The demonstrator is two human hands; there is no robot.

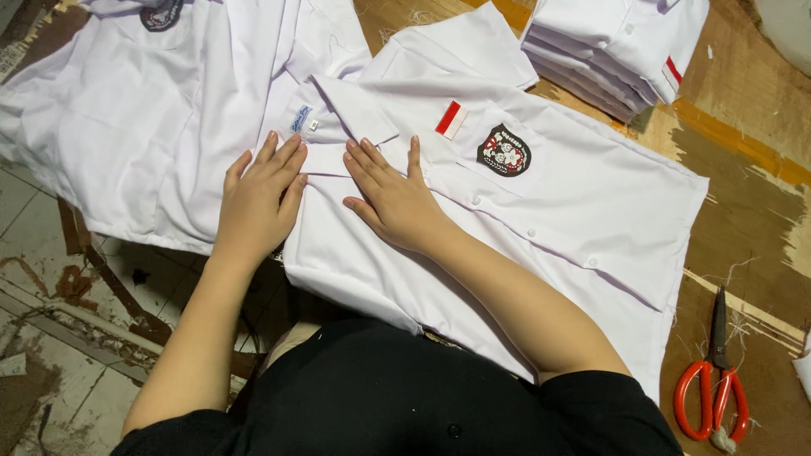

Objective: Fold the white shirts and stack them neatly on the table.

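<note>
Worn brown wood, scuffed and littered with loose threads, forms the counter on which a white short-sleeved shirt lies spread front-up across the middle of the view. Both hands press flat on it near the collar: the left hand lies at about 9 o'clock from the right hand, fingers released and spread, gripping nothing. Right-hand fingers are likewise stretched out flat on the cloth. A dark round badge and a small red-and-white patch sit at 2 o'clock from the right hand. More white shirts lie unfolded at 10 o'clock, a folded stack at 1 o'clock, and orange-handled scissors at 4 o'clock.
</note>
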